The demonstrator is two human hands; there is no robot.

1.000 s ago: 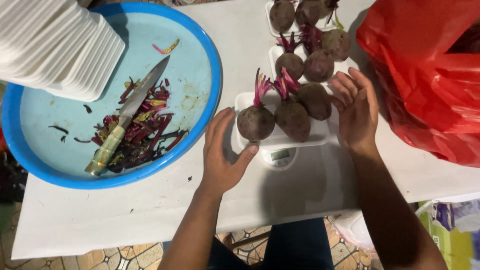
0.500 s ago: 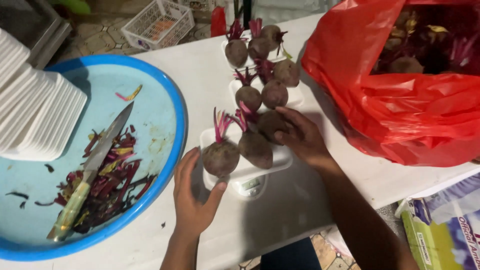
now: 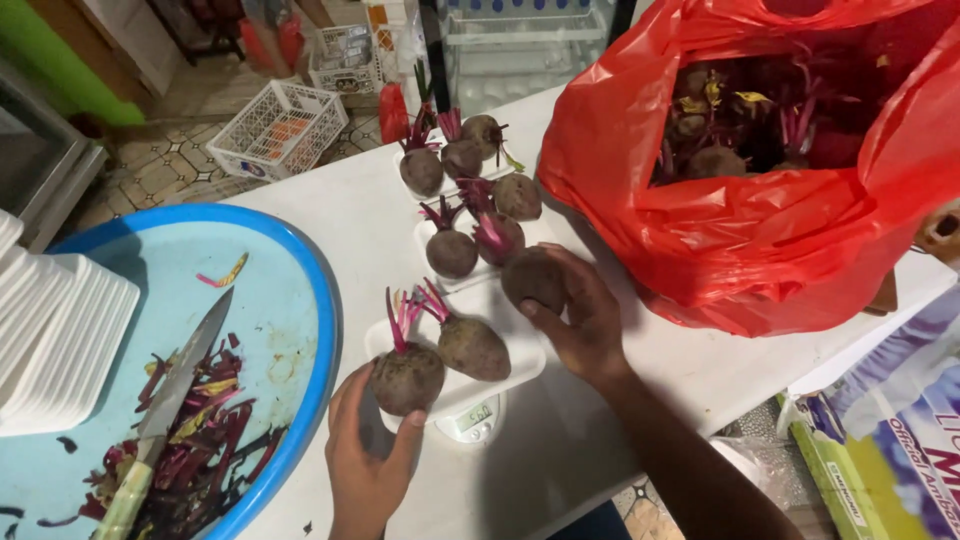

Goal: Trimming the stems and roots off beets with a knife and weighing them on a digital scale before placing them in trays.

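A white foam tray [image 3: 520, 362] rests on a small kitchen scale [image 3: 472, 419] on the white table. Two beets lie on the tray: a left one [image 3: 406, 377] and a middle one [image 3: 472, 346]. My left hand [image 3: 365, 458] cups the left beet from below at the tray's front corner. My right hand [image 3: 580, 322] grips a third beet [image 3: 532, 279], lifted just off the tray's right end. Behind stand two more white trays of beets, one near [image 3: 470, 238] and one farther back [image 3: 452, 155].
A red plastic bag [image 3: 760, 160] full of beets stands at the right. At the left a blue basin [image 3: 290, 330] holds a knife [image 3: 170, 400], red trimmings and a stack of white foam trays [image 3: 50, 340]. A white crate [image 3: 275, 128] sits on the floor beyond the table.
The view has swung right and closer. My right hand has closed on the right-hand beet and lifted it off the tray. My left hand stays at the left beet.
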